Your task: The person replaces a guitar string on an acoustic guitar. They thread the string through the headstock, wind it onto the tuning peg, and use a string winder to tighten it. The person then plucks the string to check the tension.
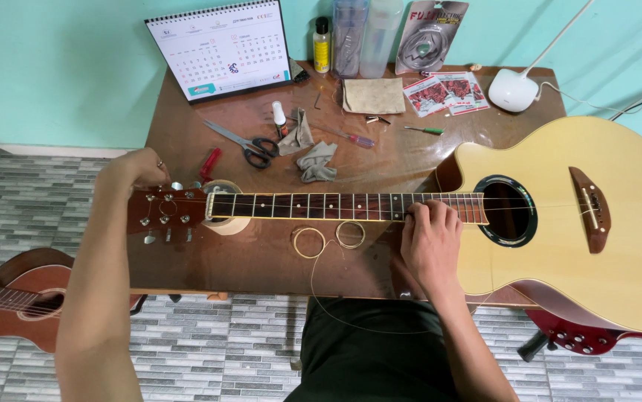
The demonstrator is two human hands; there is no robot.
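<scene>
While the acoustic guitar [559, 223] lay flat across the counter [261, 260], its headstock [165, 216] propped on a roll of tape [226, 223], the restringing looked only partly done. At least one thin string seemed to run from the bridge [591, 208] over the sound hole, and the fretboard [321, 206] looked mostly bare. Two coiled strings [328, 238] lay on the counter just to the thumb side of the right hand [431, 242], with a loose wire trailing off the near edge (so several strings, by my reading, were yet to be fitted).

The left hand [139, 170] was curled over the far edge of the headstock, fingers closed around what was probably a tuning peg, though the peg itself was hidden under them. The right hand rested palm down on the upper frets beside the sound hole, fingers bent and pressing the neck; whether it pinned a string there could not be made out.

Beyond the right hand's fingertips lay scissors [250, 145], a crumpled cloth [316, 161] and screwdrivers [351, 138]. How many strings were actually seated was too fine to tell, and two other guitars were cut off at the picture's edges.
</scene>
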